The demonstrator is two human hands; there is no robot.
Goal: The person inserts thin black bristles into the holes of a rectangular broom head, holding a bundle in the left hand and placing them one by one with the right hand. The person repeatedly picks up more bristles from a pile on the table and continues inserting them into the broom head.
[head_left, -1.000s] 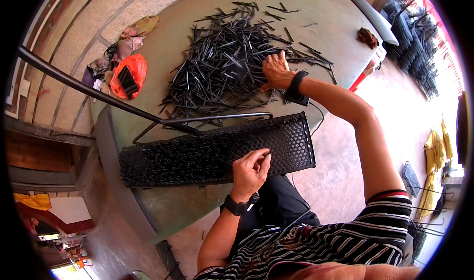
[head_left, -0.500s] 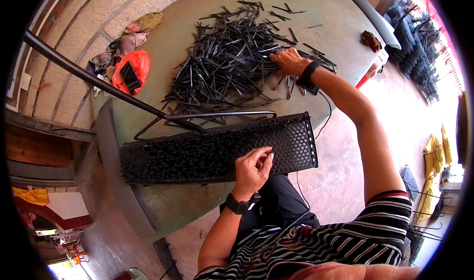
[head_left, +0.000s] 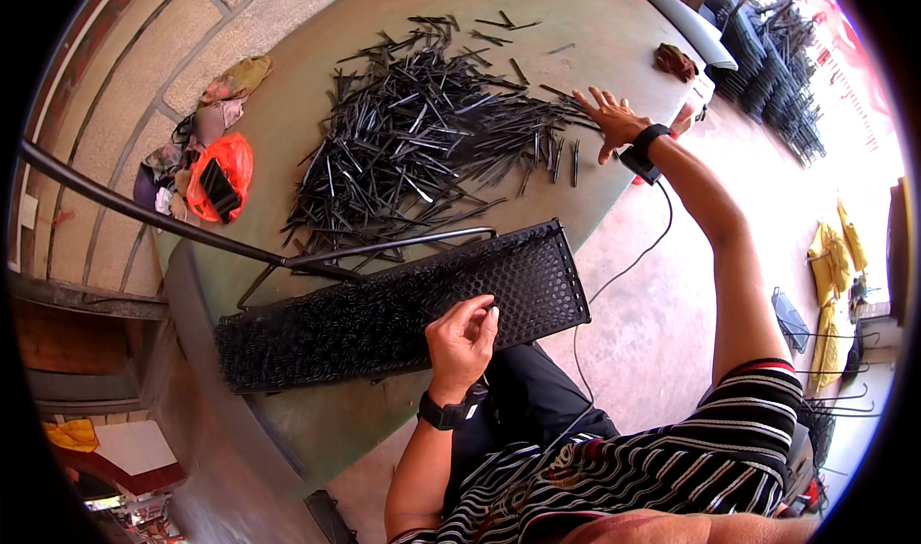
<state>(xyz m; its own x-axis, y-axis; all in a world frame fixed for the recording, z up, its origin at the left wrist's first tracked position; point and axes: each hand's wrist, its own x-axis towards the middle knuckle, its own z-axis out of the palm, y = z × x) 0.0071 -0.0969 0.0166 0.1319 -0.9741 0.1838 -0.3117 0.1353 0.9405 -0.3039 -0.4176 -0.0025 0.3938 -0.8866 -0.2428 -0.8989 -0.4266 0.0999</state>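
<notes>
A big heap of thin black sticks (head_left: 432, 131) lies spread over the round green table (head_left: 595, 26). My right hand (head_left: 614, 117) reaches out to the heap's right edge, palm down and fingers spread, holding nothing. A few loose sticks lie just left of it. Along the near table edge lies a long black mesh panel (head_left: 384, 319). My left hand (head_left: 462, 338) sits on the panel's near edge with its fingers curled and pinched onto the mesh. Both wrists wear dark bands.
A bent black metal rod (head_left: 384, 247) crosses the table from the left, just behind the panel. A red bag (head_left: 223, 175) and rags (head_left: 230, 79) lie by the brick wall. A brown cloth (head_left: 676, 59) sits at the far right rim. Black racks (head_left: 767, 74) are stacked on the floor beyond.
My right hand has slid from on top of the heap to its right edge and spread its fingers. My left hand has stayed on the panel.
</notes>
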